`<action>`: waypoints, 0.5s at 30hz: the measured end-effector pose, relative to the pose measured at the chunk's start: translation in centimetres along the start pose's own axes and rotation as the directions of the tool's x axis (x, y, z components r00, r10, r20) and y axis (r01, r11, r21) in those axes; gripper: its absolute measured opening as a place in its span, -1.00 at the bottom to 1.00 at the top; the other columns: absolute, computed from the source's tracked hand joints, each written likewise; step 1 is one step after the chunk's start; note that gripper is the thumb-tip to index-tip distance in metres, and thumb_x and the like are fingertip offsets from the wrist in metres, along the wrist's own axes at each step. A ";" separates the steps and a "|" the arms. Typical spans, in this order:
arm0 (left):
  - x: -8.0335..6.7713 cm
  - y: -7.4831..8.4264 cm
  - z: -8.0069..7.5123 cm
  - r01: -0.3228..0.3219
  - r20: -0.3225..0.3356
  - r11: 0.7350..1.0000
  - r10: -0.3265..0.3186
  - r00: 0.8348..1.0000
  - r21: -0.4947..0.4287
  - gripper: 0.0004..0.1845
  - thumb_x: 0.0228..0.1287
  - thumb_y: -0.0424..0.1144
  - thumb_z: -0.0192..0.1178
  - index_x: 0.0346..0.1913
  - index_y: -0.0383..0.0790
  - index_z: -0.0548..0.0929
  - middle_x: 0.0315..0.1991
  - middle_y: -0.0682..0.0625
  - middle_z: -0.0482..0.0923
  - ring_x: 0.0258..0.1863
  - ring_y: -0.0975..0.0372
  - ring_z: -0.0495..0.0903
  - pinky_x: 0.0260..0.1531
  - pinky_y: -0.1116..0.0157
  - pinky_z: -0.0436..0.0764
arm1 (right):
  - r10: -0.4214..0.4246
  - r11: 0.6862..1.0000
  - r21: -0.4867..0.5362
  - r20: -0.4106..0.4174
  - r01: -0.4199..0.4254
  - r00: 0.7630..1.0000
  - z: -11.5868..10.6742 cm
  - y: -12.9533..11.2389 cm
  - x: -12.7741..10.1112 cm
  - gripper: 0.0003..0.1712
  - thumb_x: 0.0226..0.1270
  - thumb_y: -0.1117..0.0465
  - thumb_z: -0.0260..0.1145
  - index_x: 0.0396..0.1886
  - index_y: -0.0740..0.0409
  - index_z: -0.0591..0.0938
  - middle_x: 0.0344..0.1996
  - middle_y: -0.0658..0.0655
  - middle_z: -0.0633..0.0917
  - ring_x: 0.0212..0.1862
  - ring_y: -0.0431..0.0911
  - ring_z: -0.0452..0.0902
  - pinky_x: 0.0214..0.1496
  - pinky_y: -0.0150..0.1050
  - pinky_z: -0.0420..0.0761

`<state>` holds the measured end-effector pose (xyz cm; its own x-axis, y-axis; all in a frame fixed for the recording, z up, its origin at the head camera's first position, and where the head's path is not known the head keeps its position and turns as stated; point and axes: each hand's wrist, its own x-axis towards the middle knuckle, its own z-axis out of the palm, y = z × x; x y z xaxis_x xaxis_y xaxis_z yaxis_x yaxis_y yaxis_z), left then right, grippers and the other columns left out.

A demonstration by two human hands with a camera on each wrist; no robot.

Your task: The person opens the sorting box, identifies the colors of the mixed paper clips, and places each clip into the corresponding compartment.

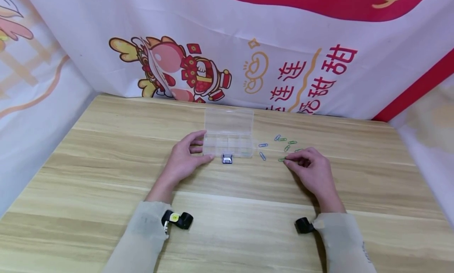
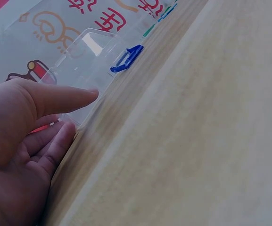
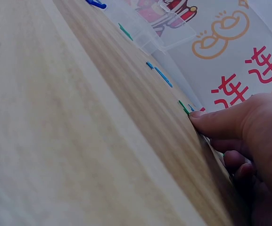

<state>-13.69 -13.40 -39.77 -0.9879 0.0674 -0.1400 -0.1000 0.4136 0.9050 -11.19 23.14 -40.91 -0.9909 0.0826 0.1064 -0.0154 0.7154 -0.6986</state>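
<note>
A clear plastic compartment box (image 1: 227,143) stands on the table with its lid (image 1: 229,121) raised at the back and a blue latch (image 1: 227,158) at its front. My left hand (image 1: 185,155) holds the box's left end, thumb at the front corner and fingers along the side. Inside the right-hand compartment lies a green paper clip (image 3: 125,32). To the right, my right hand (image 1: 312,168) pinches another green paper clip (image 1: 281,160) between thumb and forefinger, at table level. Whether that clip still touches the wood I cannot tell.
Between box and right hand lie loose blue paper clips (image 1: 262,156) and green paper clips (image 1: 292,142), several in all. The wooden table (image 1: 234,233) ends at the back against a printed cloth (image 1: 170,13).
</note>
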 end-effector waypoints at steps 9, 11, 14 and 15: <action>0.0 -0.1 0.0 -0.006 0.000 1.000 0.006 1.000 0.000 -0.14 0.26 -0.31 0.56 0.60 0.00 0.44 0.36 -0.16 0.57 0.30 -0.03 0.64 0.38 0.02 0.65 | 0.013 1.000 0.026 -0.011 -0.012 1.000 0.1 0.0 0.1 -0.89 0.40 0.19 0.56 -0.13 0.03 0.87 -0.17 0.10 0.73 -0.19 -0.09 0.53 -0.24 -0.49 0.50; 0.0 -0.2 0.0 -0.008 0.000 1.000 0.008 1.000 0.001 -0.14 0.26 -0.31 0.56 0.60 -0.01 0.43 0.35 -0.16 0.57 0.29 -0.03 0.64 0.37 0.02 0.66 | 0.010 1.000 0.029 -0.015 -0.009 1.000 0.1 0.0 0.1 -0.90 0.39 0.20 0.56 -0.14 0.05 0.86 -0.18 0.10 0.73 -0.20 -0.10 0.53 -0.25 -0.50 0.50; 0.0 -0.2 0.0 -0.012 0.000 1.000 0.012 1.000 -0.003 -0.14 0.27 -0.32 0.55 0.60 -0.01 0.43 0.34 -0.16 0.57 0.28 -0.03 0.65 0.36 0.03 0.67 | 0.006 1.000 0.021 -0.018 -0.006 1.000 0.1 0.0 0.2 -0.91 0.39 0.20 0.56 -0.16 0.06 0.86 -0.19 0.10 0.73 -0.21 -0.11 0.54 -0.25 -0.50 0.50; 0.0 -0.2 0.0 -0.012 0.000 1.000 0.012 1.000 -0.005 -0.14 0.27 -0.33 0.55 0.61 -0.01 0.43 0.34 -0.16 0.57 0.28 -0.03 0.65 0.35 0.03 0.67 | 0.006 1.000 0.016 -0.017 -0.006 1.000 0.1 0.0 0.2 -0.91 0.39 0.20 0.56 -0.16 0.06 0.86 -0.19 0.10 0.73 -0.21 -0.11 0.54 -0.25 -0.50 0.50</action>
<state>-13.65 -13.48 -39.91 -0.9890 0.0727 -0.1289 -0.0883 0.4086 0.9084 -11.42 23.07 -40.98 -0.9885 0.0992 0.1141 -0.0113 0.7038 -0.7103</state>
